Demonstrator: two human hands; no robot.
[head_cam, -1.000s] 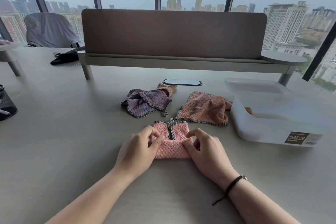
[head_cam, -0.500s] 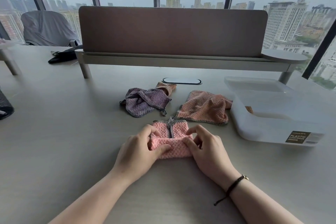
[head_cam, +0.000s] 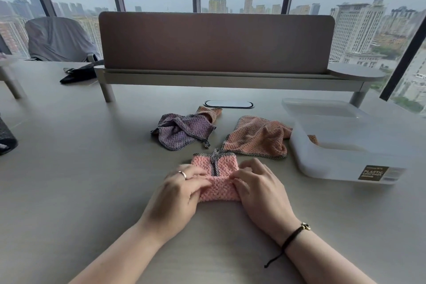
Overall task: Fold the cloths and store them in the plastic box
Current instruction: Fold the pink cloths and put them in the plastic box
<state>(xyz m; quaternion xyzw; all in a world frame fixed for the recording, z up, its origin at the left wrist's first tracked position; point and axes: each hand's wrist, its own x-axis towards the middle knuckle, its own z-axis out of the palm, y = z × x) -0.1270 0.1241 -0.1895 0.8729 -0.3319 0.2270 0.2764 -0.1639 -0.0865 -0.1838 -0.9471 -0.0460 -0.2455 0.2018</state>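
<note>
Tall windows with a hazy city skyline stand behind a pale grey desk (head_cam: 69,168); a brown divider panel (head_cam: 216,41) runs across its far side, and a covered chair (head_cam: 60,39) sits beyond at the left; we see a dark oval grommet (head_cam: 229,104) set in the desktop just under the panel. Near the front edge lies the pink cloth (head_cam: 219,175), partly folded, its dark-trimmed edges meeting down the middle; our left hand (head_cam: 177,193) pinches its left side with thumb and curled fingers, a ring on one finger; our right hand (head_cam: 260,189) grips the right side the same way, fingers bent onto the fabric, a dark cord bracelet at the wrist. Behind it, a crumpled purple cloth (head_cam: 184,132) lies to the left and an orange cloth (head_cam: 258,137) to the right, its far corner touching the plastic box (head_cam: 341,163); the box stands open at the right with something orange inside; its clear lid (head_cam: 320,108) lies just behind it.
</note>
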